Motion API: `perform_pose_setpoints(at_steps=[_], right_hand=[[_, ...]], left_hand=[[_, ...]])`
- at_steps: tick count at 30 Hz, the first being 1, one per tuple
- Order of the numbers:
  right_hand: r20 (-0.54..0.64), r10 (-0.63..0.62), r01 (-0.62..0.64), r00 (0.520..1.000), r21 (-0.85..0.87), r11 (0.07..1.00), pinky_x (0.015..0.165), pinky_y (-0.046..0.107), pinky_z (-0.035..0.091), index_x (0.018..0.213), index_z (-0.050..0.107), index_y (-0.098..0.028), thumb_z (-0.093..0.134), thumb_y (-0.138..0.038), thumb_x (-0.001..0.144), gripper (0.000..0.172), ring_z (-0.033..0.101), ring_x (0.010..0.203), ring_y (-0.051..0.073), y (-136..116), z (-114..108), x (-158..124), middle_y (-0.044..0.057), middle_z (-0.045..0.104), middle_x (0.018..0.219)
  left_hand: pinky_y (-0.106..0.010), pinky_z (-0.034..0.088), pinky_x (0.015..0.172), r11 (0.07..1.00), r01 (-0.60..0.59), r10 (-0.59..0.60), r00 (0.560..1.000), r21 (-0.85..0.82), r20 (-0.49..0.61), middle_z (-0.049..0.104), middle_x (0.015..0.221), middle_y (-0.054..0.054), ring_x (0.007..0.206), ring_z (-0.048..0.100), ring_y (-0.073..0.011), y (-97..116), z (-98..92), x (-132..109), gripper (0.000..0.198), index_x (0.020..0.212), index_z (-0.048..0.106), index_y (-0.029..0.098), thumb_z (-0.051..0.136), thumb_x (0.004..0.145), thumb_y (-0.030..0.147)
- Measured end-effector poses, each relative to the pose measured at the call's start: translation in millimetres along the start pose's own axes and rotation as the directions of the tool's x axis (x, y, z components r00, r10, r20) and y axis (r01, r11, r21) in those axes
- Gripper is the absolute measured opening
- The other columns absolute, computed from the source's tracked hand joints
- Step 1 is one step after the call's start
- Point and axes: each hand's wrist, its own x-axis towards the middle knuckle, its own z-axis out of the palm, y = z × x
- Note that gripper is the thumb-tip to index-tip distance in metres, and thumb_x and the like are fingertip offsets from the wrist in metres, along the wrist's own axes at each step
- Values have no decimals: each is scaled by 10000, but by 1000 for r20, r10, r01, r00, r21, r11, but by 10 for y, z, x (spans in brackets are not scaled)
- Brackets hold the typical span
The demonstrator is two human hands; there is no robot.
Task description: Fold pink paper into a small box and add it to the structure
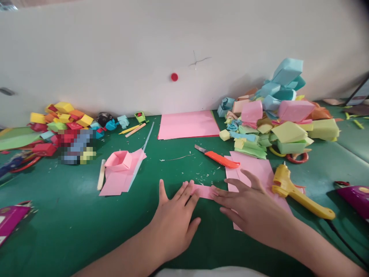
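A narrow folded strip of pink paper [204, 191] lies flat on the green tabletop in front of me. On its left end press the fingertips of my left hand [178, 217], which is open with the little finger and thumb spread. My right hand [253, 209], also open, has its fingertips on the strip's right end. Partly under my right hand and forearm are pink paper sheets [256, 165]. Just beyond the strip rests an orange utility knife [221, 158], its blade out. To the left, a folded pink paper box [118, 161] sits on more pink paper pieces [115, 186].
A yellow glue gun [302, 198] lies at the right, its black cord trailing toward me. Folded paper boxes [291, 111] are heaped at the back right, smaller ones [65, 117] at the back left. A pink paper stack [188, 125] lies by the white wall [129, 57].
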Motion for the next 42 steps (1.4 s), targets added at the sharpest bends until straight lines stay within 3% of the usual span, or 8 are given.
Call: perform_pose_setpoints(at_steps=[4, 12, 15, 19, 29, 33, 38, 42], right_hand=[[16, 3, -3, 1000, 2, 1000, 1075, 716, 275, 1266, 675, -352, 565, -209, 933, 379, 611, 1171, 350, 25, -16, -3, -6, 756, 1202], [45, -1, -1, 999, 40, 999, 1085, 685, 286, 1080, 757, -379, 522, -227, 980, 297, 635, 1110, 309, 78, -85, 51, -42, 778, 1114], [25, 2, -3, 1000, 24, 1000, 996, 616, 390, 998, 769, -365, 519, -230, 978, 285, 639, 995, 289, 77, -106, 63, -19, 783, 1061], [23, 18, -19, 1000, 15, 1000, 848, 522, 449, 857, 760, -337, 515, -207, 974, 301, 593, 864, 262, 44, -108, 113, -13, 776, 1055], [-88, 60, -47, 994, 139, 989, 932, 527, 399, 931, 706, -277, 624, -182, 931, 125, 576, 997, 272, 35, 105, 199, 4, 746, 1109], [-93, 73, -56, 993, 175, 983, 915, 499, 415, 1029, 675, -264, 642, -177, 913, 149, 600, 974, 257, 47, 143, 205, 25, 734, 1077], [-69, 101, -87, 993, 184, 979, 925, 493, 441, 1180, 639, -271, 659, -170, 895, 303, 618, 1000, 271, 55, 131, 209, 45, 724, 1115], [-5, 108, -104, 994, 241, 965, 953, 503, 443, 1286, 600, -282, 703, -237, 880, 421, 620, 1031, 284, 17, 45, 191, 52, 719, 1143]], left_hand=[[-824, 84, 1121, 999, 15, -15, 1000, -39, 11, 397, 1585, -168, 1421, 450, -376, -21, -1, 3, 516, 1463, 476, 202, 510, 969, 346], [-590, 376, 1073, 1000, -8, 8, 1000, 9, -3, 349, 1621, -122, 1446, 426, -328, -125, 26, -83, 542, 1500, 426, 265, 525, 969, 315], [-493, 450, 980, 1000, -7, 7, 1000, -15, 5, 346, 1624, -127, 1439, 435, -324, -123, -1, -80, 553, 1500, 422, 261, 538, 963, 324], [-470, 433, 941, 999, -11, 10, 999, -42, -35, 407, 1596, -116, 1357, 522, -314, -164, -22, -32, 417, 1389, 539, 260, 528, 974, 302], [-389, 385, 895, 981, -147, 111, 963, -131, -247, 704, 1203, -31, 1046, 622, -199, -399, 59, 75, 239, 1069, 719, 279, 529, 987, 160], [-371, 417, 900, 973, -125, 76, 967, -193, -243, 699, 1158, -33, 1058, 623, -200, -395, 66, 76, 253, 1142, 683, 265, 562, 953, 150], [-384, 441, 1004, 970, -101, 24, 944, -220, -329, 624, 1291, -67, 1204, 569, -230, -397, 65, 66, 481, 1364, 531, 260, 558, 911, 101], [-398, 449, 984, 980, -87, 7, 914, -180, -406, 620, 1225, -73, 1156, 582, -232, -416, 90, 56, 365, 1247, 589, 250, 538, 925, 84]])
